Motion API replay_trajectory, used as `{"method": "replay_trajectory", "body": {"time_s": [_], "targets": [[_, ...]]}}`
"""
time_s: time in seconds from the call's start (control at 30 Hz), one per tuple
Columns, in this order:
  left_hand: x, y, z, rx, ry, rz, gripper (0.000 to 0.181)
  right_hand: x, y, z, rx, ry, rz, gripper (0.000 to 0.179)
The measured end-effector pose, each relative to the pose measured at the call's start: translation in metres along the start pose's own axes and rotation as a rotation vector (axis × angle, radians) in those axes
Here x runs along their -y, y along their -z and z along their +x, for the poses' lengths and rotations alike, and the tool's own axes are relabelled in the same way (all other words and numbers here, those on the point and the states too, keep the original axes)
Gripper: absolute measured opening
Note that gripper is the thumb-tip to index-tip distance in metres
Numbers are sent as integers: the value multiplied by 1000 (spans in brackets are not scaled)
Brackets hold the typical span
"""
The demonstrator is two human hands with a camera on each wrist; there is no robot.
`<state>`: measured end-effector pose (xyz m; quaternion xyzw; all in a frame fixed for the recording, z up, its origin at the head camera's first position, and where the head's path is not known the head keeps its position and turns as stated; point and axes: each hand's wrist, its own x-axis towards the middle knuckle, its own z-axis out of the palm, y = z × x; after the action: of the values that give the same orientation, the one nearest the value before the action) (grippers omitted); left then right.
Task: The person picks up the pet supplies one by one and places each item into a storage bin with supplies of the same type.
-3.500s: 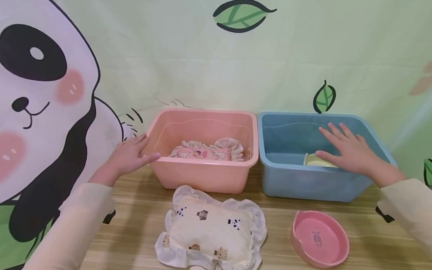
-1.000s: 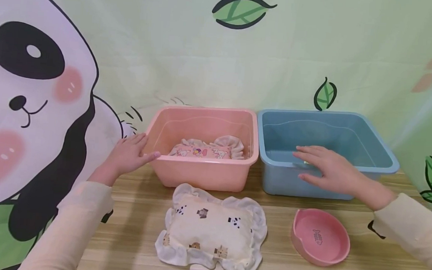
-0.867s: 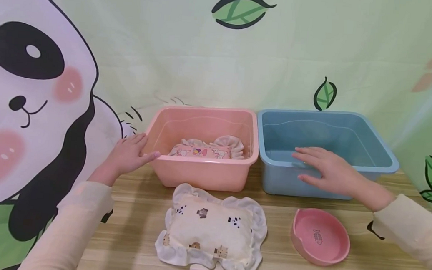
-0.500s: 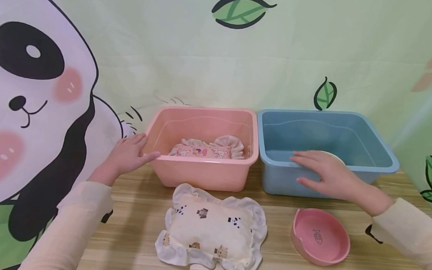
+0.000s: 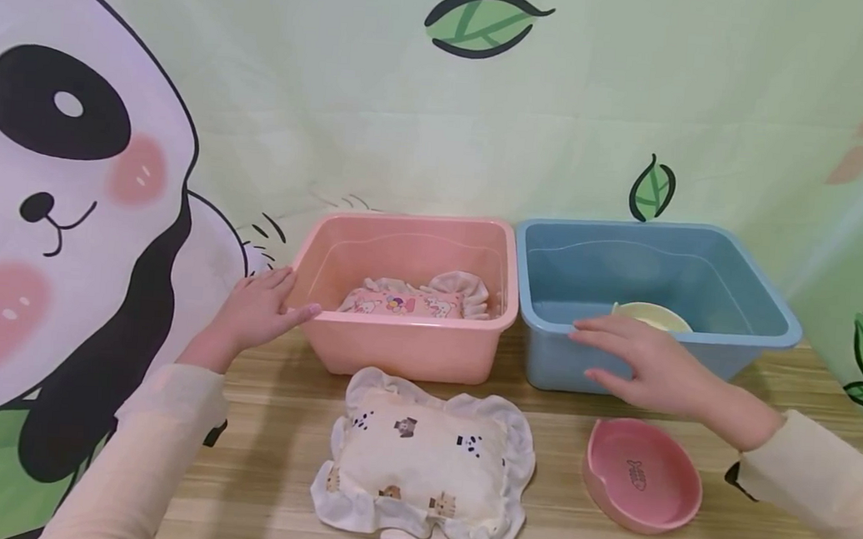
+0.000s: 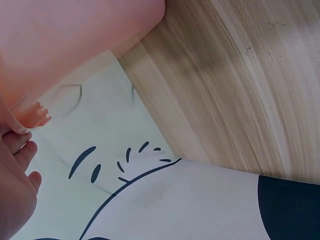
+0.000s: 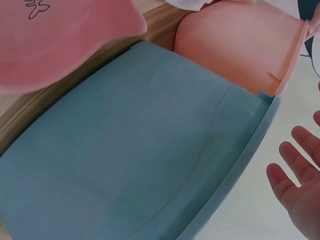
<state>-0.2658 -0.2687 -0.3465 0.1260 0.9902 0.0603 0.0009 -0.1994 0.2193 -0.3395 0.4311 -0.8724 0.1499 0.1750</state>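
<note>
My left hand (image 5: 259,312) rests on the left rim of a pink tub (image 5: 403,353), fingers extended. In the left wrist view, those fingertips (image 6: 22,145) lie just under the rim's edge. Inside that tub sits a small pink pillow (image 5: 406,304) with a white frill. My right hand (image 5: 650,368) hovers at the front of a blue tub (image 5: 556,358), palm down, holding nothing. Its spread fingers (image 7: 295,157) show in the right wrist view. A pale yellow pet bowl (image 5: 657,315) lies in the blue tub, its lower part hidden by the tub's front wall.
On the wooden table (image 5: 267,475) lies a cream frilled pillow (image 5: 426,461) with animal prints, in front of the pink tub. A pink pet bowl (image 5: 642,476) with a fishbone mark stands below my right hand. A panda-printed cloth (image 5: 339,88) hangs behind the tubs.
My right hand has come from above the blue tub down and toward me, to its front wall. The yellow bowl shows again behind it. My left hand has stayed on the pink rim.
</note>
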Motion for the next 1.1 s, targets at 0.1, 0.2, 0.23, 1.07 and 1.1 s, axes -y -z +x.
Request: {"method": "replay_trajectory", "body": {"time_s": [0.1, 0.2, 0.23, 1.07, 1.1], "targets": [[0, -1, 0, -7, -1, 4, 88, 2, -2, -1, -26, 28, 5, 43], [0, -1, 1, -9, -3, 4, 89, 3, -4, -2, -46, 51, 10, 44], [0, -1, 1, -7, -3, 5, 89, 3, -5, -2, -50, 55, 11, 44], [0, 0, 0, 7, 7, 2, 87, 6, -21, -19, 47, -82, 27, 39], [0, 0, 0, 8, 8, 1, 87, 6, -21, -20, 56, -92, 30, 39]]}}
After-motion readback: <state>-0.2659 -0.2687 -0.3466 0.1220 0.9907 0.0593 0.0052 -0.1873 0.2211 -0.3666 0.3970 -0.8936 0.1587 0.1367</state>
